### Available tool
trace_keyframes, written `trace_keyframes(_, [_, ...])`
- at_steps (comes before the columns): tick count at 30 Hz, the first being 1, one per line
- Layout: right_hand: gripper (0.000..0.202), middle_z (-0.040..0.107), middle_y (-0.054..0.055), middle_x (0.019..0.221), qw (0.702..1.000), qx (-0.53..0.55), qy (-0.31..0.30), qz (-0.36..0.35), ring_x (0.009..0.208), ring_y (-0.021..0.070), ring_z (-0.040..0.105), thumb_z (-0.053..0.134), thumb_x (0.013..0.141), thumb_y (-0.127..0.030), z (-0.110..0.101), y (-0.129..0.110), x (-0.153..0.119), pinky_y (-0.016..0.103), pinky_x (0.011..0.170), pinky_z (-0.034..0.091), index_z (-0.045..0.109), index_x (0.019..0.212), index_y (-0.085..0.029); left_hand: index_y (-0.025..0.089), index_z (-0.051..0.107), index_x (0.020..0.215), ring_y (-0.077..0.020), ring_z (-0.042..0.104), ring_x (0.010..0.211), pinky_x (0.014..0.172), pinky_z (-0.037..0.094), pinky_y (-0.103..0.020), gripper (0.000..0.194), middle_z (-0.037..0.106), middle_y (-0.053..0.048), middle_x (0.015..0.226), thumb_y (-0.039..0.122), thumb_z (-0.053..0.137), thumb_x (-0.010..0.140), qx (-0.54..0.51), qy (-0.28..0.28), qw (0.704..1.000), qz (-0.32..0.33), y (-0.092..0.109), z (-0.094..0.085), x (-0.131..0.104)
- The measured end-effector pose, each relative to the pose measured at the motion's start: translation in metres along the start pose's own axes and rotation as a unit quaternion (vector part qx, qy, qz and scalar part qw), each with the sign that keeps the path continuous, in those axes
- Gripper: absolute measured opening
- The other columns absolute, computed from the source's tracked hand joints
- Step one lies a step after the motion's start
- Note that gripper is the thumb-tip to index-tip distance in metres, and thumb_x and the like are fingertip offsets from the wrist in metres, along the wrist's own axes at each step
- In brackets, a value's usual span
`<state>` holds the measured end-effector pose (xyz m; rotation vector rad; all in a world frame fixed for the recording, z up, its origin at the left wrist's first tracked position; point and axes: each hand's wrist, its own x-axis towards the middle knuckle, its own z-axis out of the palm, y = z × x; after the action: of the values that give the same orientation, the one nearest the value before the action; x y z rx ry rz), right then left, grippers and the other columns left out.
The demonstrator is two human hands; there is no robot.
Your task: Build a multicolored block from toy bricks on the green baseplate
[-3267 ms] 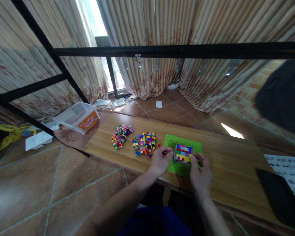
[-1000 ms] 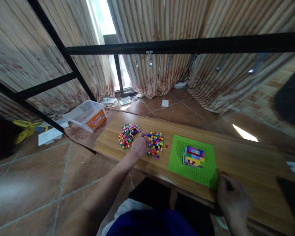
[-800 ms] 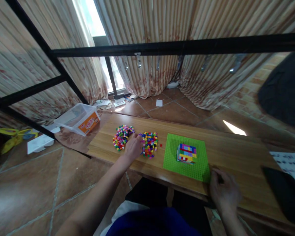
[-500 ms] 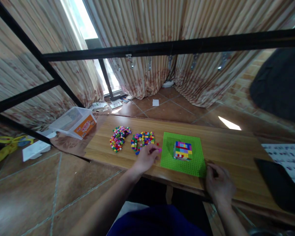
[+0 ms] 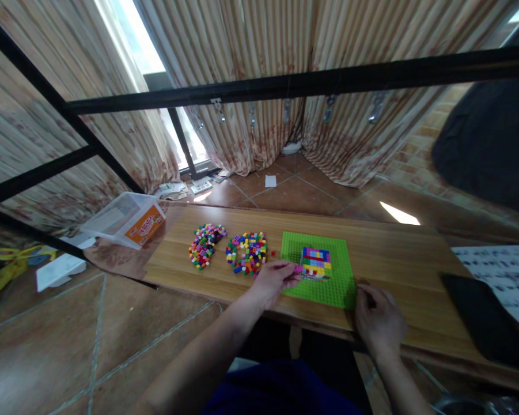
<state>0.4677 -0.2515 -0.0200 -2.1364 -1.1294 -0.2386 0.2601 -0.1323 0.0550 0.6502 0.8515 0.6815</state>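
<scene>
1. Spanning the view: long wooden board (image 5: 397, 259), used as work surface, bare at its far right, lying under both hands.
2. Lying flat on that board: green baseplate (image 5: 332, 288), just right of the left-hand pinch and just left of the right hand.
3. Standing on the baseplate's middle: multicoloured block stack (image 5: 315, 263), upright, many layers, immediately right of the left fingertips.
4. Reaching in from lower centre: left hand (image 5: 275, 279), thumb and forefinger pinched narrow on a small pink brick (image 5: 298, 268); brick held at the stack's lower left edge, touching or nearly touching, cannot tell which.
5. Resting on the board at the baseplate's near right corner: right hand (image 5: 379, 320), fingers curled, fingertips at the plate's edge; nothing seen inside it, grip on the plate itself cannot be told.
6. Sitting just left of the pinch: ring-shaped pile of loose bricks (image 5: 247, 252), mixed colours, on bare wood, close to the left wrist side.
7. Sitting further left of that: second brick pile (image 5: 203, 246), curved shape, apart from the hand.
8. Lying between near pile and baseplate: single red brick (image 5: 272, 253), alone, just above the left hand.
9. Lying well left of the grip, off the board's end: clear plastic tub (image 5: 125, 212) with orange label, tilted on its side.
</scene>
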Motion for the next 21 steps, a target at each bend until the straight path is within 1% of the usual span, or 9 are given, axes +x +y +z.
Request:
trace_keyframes(3, [0.031,0.069,0.008,0.096,1.000,0.004,0.002,0.002,0.083,0.0211,0.062,0.047,0.087,-0.037,-0.001,-0.001,0.000,0.031,0.072,0.044,0.071,0.091,-0.018,0.009,0.071,0.079,-0.0083,0.065,0.066,0.071,0.053,-0.020,0.013,0.072,-0.008,0.079,0.020,0.076,0.075,-0.019,0.002,1.000,-0.010,-0.002,0.002,0.003])
trace_keyframes(7, [0.032,0.069,0.009,0.096,1.000,0.005,-0.005,0.004,0.083,0.0220,0.062,0.047,0.087,-0.037,-0.001,-0.002,0.000,0.031,0.072,0.043,0.071,0.092,-0.017,0.009,0.071,0.079,-0.0100,0.067,0.069,0.079,0.054,-0.025,0.018,0.073,-0.008,0.081,0.019,0.081,0.068,-0.006,-0.011,1.000,-0.005,-0.004,0.004,0.005])
trace_keyframes(10, [0.031,0.069,0.009,0.096,1.000,0.009,-0.004,-0.006,0.084,0.0220,0.062,0.046,0.087,-0.037,-0.001,-0.002,0.000,0.031,0.073,0.044,0.070,0.091,-0.017,0.010,0.070,0.076,-0.0097,0.065,0.065,0.075,0.053,-0.025,0.018,0.072,-0.005,0.073,0.020,0.081,0.066,0.034,-0.005,0.999,0.018,-0.006,0.006,0.008])
trace_keyframes(15, [0.031,0.069,0.009,0.097,1.000,0.005,-0.002,-0.002,0.084,0.0217,0.062,0.046,0.088,-0.037,-0.002,-0.002,0.000,0.031,0.072,0.045,0.070,0.092,-0.018,0.014,0.068,0.071,-0.0099,0.062,0.059,0.065,0.051,-0.023,0.010,0.068,-0.001,0.063,0.022,0.074,0.071,0.101,0.016,0.992,0.069,-0.011,0.008,0.014])
trace_keyframes(21, [0.030,0.069,0.009,0.097,1.000,0.003,-0.003,-0.001,0.086,0.0222,0.063,0.047,0.087,-0.036,-0.001,-0.002,-0.001,0.032,0.074,0.045,0.070,0.092,-0.017,0.016,0.066,0.070,-0.0098,0.060,0.056,0.063,0.050,-0.024,0.003,0.067,0.001,0.061,0.017,0.066,0.073,0.117,0.033,0.987,0.108,-0.019,0.010,0.022])
